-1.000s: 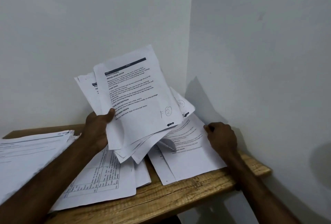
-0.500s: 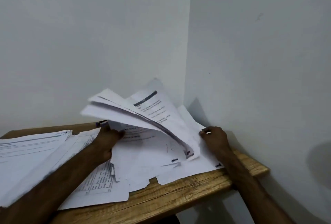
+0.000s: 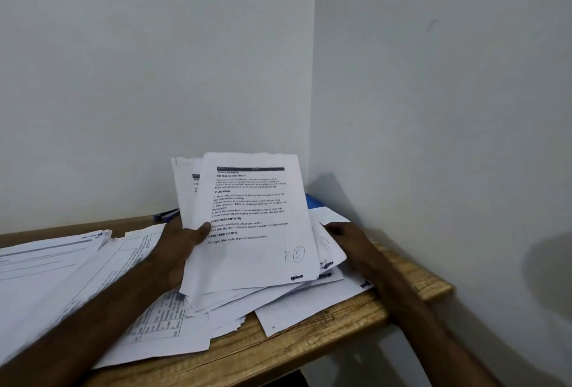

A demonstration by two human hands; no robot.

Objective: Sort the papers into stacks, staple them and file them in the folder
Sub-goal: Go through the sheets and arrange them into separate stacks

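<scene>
Table: we see a wooden table (image 3: pixel 312 335) set in a wall corner, with bare wood only along its front edge and right end.
Left hand (image 3: pixel 182 246): thumb on top, gripping a tilted bundle of papers (image 3: pixel 257 247) above loose sheets (image 3: pixel 297 304).
Right hand (image 3: pixel 348 239): touches the bundle's right edge; we cannot tell whether it pinches.
Folder (image 3: pixel 311 201): blue, behind the bundle.
</scene>
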